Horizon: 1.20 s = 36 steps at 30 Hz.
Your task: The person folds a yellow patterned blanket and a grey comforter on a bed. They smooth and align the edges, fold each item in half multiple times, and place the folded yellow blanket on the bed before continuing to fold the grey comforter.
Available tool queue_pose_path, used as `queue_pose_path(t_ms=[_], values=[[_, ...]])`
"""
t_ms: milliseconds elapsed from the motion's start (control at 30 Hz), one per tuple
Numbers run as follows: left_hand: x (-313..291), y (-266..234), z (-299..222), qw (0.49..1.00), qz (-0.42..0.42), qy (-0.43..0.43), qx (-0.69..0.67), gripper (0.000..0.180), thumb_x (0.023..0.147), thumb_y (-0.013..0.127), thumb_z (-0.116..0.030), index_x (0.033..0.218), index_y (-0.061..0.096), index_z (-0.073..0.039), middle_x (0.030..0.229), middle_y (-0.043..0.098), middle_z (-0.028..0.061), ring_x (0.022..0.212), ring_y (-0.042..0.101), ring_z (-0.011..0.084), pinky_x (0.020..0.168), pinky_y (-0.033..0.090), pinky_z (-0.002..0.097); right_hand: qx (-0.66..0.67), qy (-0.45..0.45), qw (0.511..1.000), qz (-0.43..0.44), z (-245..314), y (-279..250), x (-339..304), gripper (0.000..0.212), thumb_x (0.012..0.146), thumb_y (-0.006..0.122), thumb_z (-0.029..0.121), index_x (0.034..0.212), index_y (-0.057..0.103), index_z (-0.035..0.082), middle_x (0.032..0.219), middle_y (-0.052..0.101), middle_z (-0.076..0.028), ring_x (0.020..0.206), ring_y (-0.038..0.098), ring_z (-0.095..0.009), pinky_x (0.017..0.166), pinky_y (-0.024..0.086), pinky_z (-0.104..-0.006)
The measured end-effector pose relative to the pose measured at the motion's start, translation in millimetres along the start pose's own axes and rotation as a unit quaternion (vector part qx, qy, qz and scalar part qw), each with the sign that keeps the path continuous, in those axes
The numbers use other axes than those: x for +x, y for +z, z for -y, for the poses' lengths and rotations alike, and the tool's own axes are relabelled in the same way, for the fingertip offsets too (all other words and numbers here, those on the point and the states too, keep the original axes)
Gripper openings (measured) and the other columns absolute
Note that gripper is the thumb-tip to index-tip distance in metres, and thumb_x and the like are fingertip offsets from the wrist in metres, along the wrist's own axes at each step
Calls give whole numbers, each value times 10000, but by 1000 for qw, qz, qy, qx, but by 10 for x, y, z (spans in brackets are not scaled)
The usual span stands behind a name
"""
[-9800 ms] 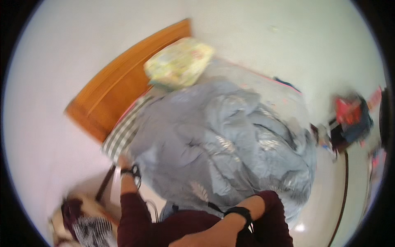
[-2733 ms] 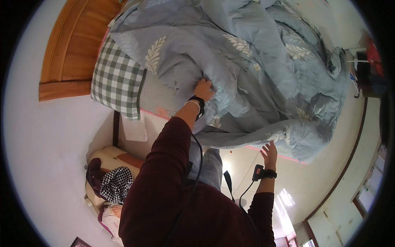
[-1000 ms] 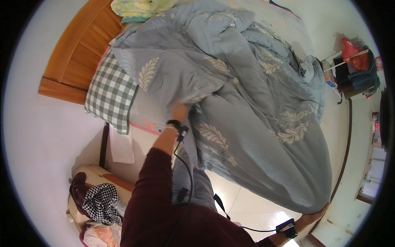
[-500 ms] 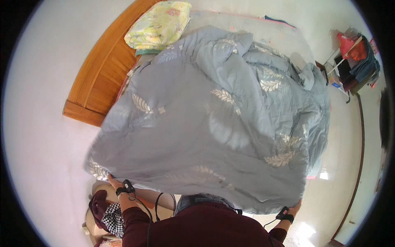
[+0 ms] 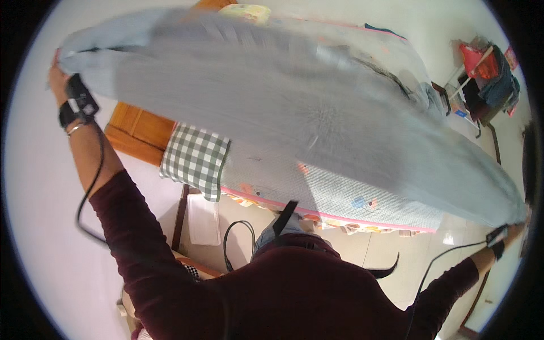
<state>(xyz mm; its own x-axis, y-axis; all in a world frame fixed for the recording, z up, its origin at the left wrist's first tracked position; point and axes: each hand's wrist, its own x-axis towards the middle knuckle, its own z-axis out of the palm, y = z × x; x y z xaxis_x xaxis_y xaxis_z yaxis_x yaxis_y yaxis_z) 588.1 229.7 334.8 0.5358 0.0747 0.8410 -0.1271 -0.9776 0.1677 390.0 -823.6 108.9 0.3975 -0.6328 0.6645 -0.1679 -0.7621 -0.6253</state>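
Note:
A grey duvet (image 5: 272, 96), blurred by motion, is stretched in the air between my raised, widely spread arms. My left hand (image 5: 57, 79), at the upper left, is closed on one corner of it. Far to the right, my right hand (image 5: 514, 231) grips another corner; its fingers are partly hidden. Below the lifted cloth shows the bed's pale patterned mat (image 5: 340, 187) with a pink edge. A green-and-white checked pillow (image 5: 195, 156) lies at the bed's left end, beside the wooden headboard (image 5: 136, 127).
A folded yellow floral quilt (image 5: 249, 12) peeks out behind the duvet. Clothes (image 5: 498, 79) hang on a rack at the far right. A pale plastic box (image 5: 203, 218) stands on the floor below the pillow. Black cables run from both wrists, and a chair is partly visible at lower left.
Both hands have swung up and outward, lifting the duvet's near edge off the bed. The checked pillow and the mat have come into sight, while the yellow quilt is now mostly covered.

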Motion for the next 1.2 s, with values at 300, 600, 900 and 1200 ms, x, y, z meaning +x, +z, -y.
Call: queue_pose_path(t_ms=[300,600,900,1200], values=[[-671,-837,113,865,-182,-255,-392,371,882,498,-234,1184,505,-17,1048,599,103,920,586,221,799,478,335,125,-61,968,-208,406,-1201,255,606,873,425,367,1317,316,-30,1300,411,-192,1153,454,-273,968,360,-363],[-2888,-636,116,797,-108,-406,-434,414,876,476,-385,1037,566,-14,949,594,81,832,567,205,745,463,313,280,152,948,-32,440,-1080,-506,563,871,410,377,1257,406,-33,1253,457,-190,1118,472,-269,951,352,-397],[-4739,-339,451,640,-183,-659,-349,409,855,528,-357,1098,521,-29,1027,567,103,915,542,252,798,439,363,164,231,958,-45,961,-926,-1629,701,843,354,562,1289,389,22,1339,354,-192,1212,375,-262,977,281,-482],[-4856,1187,241,657,-87,-708,-245,356,844,497,-295,1026,552,6,969,580,110,837,554,247,717,462,354,196,349,903,157,-1317,-250,-1907,463,888,424,178,1288,360,-47,1287,403,-165,1142,436,-251,988,329,-346]])
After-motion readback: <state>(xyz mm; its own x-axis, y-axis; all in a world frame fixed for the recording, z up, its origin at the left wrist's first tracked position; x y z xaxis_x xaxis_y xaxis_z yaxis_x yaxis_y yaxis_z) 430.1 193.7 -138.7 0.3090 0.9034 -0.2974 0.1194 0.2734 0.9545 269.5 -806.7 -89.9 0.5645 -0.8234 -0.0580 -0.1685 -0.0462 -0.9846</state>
